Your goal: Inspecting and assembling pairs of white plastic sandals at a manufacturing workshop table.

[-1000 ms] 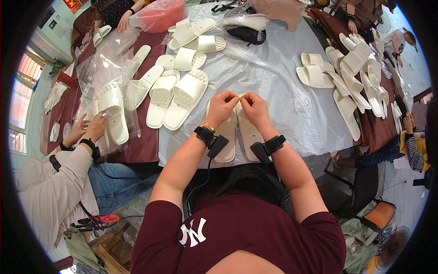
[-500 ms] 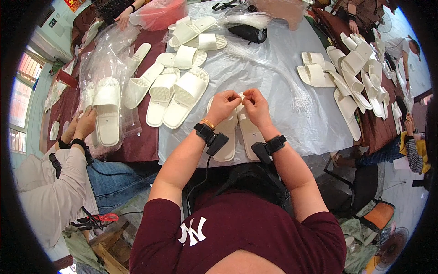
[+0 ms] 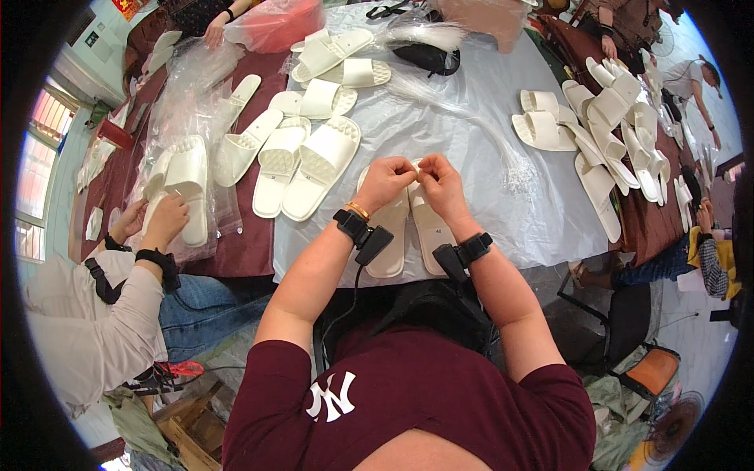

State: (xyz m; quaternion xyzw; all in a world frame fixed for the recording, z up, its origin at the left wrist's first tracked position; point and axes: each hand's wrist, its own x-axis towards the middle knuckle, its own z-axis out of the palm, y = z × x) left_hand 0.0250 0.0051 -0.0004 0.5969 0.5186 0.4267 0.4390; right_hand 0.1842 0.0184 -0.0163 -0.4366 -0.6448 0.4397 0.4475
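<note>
A pair of white slippers lies before me at the table's near edge, the left slipper (image 3: 386, 247) beside the right slipper (image 3: 431, 235), soles pointing toward me. Over their upper ends, my left hand (image 3: 388, 182) and my right hand (image 3: 441, 187) meet with fingertips pinched close together. Whatever sits between the fingertips is too small to make out. My hands hide the straps of this pair. Just left of my left hand rests another white slipper (image 3: 322, 169) with its mate (image 3: 280, 166).
Thin clear plastic strands (image 3: 479, 118) trail across the plastic sheet (image 3: 463, 86). A slipper pile (image 3: 613, 118) lies at the right, a black pouch (image 3: 428, 56) at the back. On the left, a co-worker's hand (image 3: 166, 220) touches a slipper (image 3: 188, 177) near clear bags (image 3: 188, 86).
My hands stay pinched in almost the same place. The co-worker at the left has shifted their hands on the slippers, and one of those slippers now lies tilted.
</note>
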